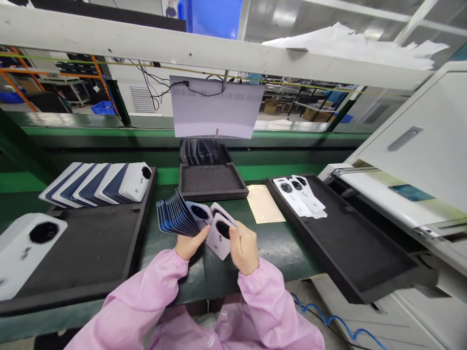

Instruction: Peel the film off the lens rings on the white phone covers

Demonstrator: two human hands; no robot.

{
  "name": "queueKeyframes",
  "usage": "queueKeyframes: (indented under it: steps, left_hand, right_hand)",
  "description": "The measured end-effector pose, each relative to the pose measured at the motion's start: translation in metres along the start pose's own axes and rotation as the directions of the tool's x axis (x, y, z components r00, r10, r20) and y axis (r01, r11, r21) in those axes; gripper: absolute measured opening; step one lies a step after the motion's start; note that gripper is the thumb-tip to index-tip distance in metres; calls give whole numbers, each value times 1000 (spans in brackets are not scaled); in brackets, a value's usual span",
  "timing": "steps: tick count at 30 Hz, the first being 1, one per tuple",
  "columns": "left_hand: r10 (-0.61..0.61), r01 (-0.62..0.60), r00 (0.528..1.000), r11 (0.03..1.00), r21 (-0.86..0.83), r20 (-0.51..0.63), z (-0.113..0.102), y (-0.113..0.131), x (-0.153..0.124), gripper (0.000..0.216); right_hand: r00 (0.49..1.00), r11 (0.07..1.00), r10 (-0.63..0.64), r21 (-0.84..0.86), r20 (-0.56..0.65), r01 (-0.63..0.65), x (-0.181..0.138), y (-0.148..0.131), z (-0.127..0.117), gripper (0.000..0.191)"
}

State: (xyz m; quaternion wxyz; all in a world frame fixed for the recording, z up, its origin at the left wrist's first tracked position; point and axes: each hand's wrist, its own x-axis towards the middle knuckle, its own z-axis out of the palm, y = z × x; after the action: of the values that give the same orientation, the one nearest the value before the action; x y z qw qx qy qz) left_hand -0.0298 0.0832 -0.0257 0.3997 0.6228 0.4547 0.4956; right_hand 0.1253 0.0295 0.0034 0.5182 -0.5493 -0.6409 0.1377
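My left hand [189, 244] grips a fanned stack of phone back covers [178, 218], white faces and dark blue edges, above the green bench. My right hand [243, 248] is closed on one white cover [219, 236] with a black round camera hole, at the front of the fan. Both sleeves are pink.
A black foam tray [91, 243] on the left holds a leaning row of covers [98, 183] and one flat cover [25, 250]. A black tray [350, 243] on the right carries a few white covers [301, 194]. A small black tray [209, 181], a perforated beige pad [264, 204] and a white machine [419, 160] lie beyond.
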Motion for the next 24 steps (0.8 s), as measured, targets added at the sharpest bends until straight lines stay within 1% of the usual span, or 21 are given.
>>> queueKeyframes:
  steps: [3,5,7,10,13,15,18,21,24]
  left_hand:
    - [-4,4,1000,1000,12,-6,0,-1,0,35]
    - [-2,2,1000,1000,23,-10,0,-1,0,36]
    - [2,-2,1000,1000,30,-7,-1,-1,1,38]
    - [2,-2,1000,999,34,-4,-3,-1,1,41]
    - [0,0,1000,999,34,-16,-2,0,1,41]
    - [-1,2,1000,1000,25,-16,-2,1,1,37]
    - [-5,5,1000,1000,0,-9,-1,1,1,34]
    - [-11,10,999,1000,-24,-30,0,0,2,34]
    - [-15,12,997,999,-45,-74,1,0,3,33]
  right_hand:
    - [988,991,-125,43,-87,129,1,3,5,27]
    - [971,976,-191,74,-146,203,3,5,6,27]
    - [957,969,-213,80,-197,232,4,9,5,29]
    - [940,964,-220,86,-262,250,4,15,0,28]
    - [922,958,-228,96,-314,269,2,17,-3,29]
    - [920,958,-216,110,-326,264,2,17,-2,25]
    - [945,968,-153,148,-289,202,3,17,2,18]
    - [965,973,-79,192,-250,130,6,19,6,22]
    - [962,970,-20,227,-274,85,8,22,7,24]
